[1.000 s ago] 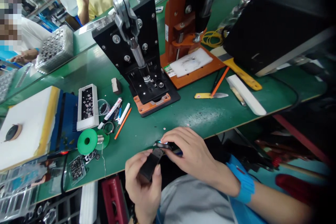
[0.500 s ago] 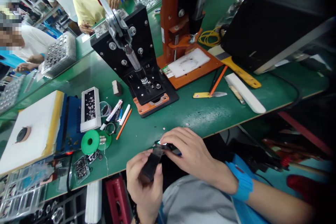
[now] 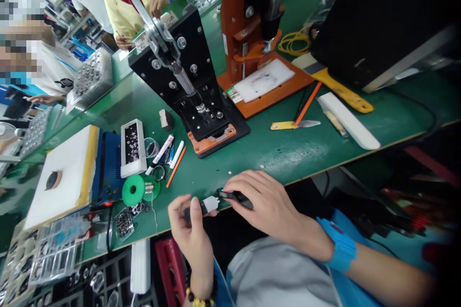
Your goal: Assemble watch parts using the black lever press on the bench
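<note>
Near the front edge of the green table, my left hand (image 3: 194, 230) is closed around a small dark tool with a pale flat tip (image 3: 210, 205). That tip points right, toward a small dark round part (image 3: 226, 194) pinched in my right hand (image 3: 261, 199). Tip and part are very close; whether they touch I cannot tell. My right fingers cover much of the dark part. Beyond my hands stands a black press (image 3: 187, 76) with a red handle.
Left of the press lie pens (image 3: 176, 154), a green solder spool (image 3: 133, 190) and a white box of small parts (image 3: 132, 147). An orange press (image 3: 236, 19), a knife (image 3: 283, 125) and a yellow-handled brush (image 3: 342, 90) are right. People sit across the table.
My left hand has turned and shifted slightly left, bringing the tool's pale tip into view. The dark part in my right hand now shows its round shape. The whole view has shifted a little.
</note>
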The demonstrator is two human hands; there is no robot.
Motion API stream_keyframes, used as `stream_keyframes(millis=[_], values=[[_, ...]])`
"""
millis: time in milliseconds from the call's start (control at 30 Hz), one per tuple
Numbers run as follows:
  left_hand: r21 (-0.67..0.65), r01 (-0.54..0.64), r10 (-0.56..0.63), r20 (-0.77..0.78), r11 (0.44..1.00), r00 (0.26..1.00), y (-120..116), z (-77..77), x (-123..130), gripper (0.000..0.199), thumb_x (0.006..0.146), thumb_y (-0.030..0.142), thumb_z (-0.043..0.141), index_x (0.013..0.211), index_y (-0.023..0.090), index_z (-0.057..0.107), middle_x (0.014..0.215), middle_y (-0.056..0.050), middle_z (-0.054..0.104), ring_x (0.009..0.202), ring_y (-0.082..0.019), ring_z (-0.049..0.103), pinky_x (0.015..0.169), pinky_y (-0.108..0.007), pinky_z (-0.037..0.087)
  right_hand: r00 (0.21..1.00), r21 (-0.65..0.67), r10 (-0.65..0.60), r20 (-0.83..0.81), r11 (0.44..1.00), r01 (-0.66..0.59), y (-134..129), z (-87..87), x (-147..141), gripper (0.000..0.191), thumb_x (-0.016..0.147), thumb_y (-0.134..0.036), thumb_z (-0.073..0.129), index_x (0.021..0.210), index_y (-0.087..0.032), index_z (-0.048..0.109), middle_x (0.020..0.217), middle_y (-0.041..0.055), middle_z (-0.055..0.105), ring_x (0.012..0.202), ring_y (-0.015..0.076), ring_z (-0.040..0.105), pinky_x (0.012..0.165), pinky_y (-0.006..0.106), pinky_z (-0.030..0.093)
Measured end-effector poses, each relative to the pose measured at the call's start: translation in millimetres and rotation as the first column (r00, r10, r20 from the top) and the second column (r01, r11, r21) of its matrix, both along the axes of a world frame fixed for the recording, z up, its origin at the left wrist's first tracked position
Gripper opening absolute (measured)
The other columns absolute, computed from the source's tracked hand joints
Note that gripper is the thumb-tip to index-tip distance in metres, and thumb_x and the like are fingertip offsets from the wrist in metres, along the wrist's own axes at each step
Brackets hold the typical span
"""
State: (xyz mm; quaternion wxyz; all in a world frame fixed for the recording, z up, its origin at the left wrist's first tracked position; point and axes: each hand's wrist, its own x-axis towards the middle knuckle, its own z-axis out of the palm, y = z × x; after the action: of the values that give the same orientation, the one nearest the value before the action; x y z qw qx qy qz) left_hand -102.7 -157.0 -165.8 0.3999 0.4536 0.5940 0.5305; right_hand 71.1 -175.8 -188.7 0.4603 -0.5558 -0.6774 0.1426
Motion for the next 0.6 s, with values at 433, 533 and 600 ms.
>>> stream_keyframes(millis=[433, 533, 600], values=[[-0.103, 0.115, -0.123, -0.066, 0.988, 0.990, -4, 4.7, -7, 0.037, 0.090, 0.049, 0.081, 0.101, 0.017, 0.067, 0.075, 0.000, 0.070, 0.062, -0.014, 0.070, 0.064, -0.022, 0.059, 1.000, 0.004, -0.011, -0.004, 1.000, 0.011, 0, 1.0, -1, 0.005, 0.103, -0.018, 0.064, 0.107, -0.021, 0.063, 0.105, 0.0009, 0.072, 0.097, 0.0191, 0.065, 0.086, 0.034, 0.042], [-0.151, 0.191, -0.201, -0.052, 0.970, 0.978, -9, 12.9, -9, 0.045, 0.081, 0.047, 0.090, 0.106, 0.017, 0.067, 0.078, -0.003, 0.074, 0.067, -0.017, 0.075, 0.068, -0.024, 0.062, 1.000, 0.005, -0.014, 0.014, 1.000, 0.014, 0, 1.8, -1, 0.005, 0.103, -0.021, 0.065, 0.108, -0.022, 0.064, 0.106, 0.0023, 0.072, 0.097, 0.0204, 0.064, 0.084, 0.035, 0.044], [-0.158, 0.176, -0.189, -0.074, 0.972, 0.979, -13, 18.1, -11, 0.047, 0.077, 0.046, 0.092, 0.105, 0.016, 0.068, 0.076, -0.003, 0.075, 0.065, -0.018, 0.075, 0.065, -0.024, 0.063, 0.999, 0.008, -0.019, 0.030, 1.000, 0.019, 0, 2.1, -1, 0.006, 0.103, -0.022, 0.065, 0.109, -0.022, 0.065, 0.106, 0.0034, 0.072, 0.097, 0.0213, 0.064, 0.083, 0.035, 0.045]])
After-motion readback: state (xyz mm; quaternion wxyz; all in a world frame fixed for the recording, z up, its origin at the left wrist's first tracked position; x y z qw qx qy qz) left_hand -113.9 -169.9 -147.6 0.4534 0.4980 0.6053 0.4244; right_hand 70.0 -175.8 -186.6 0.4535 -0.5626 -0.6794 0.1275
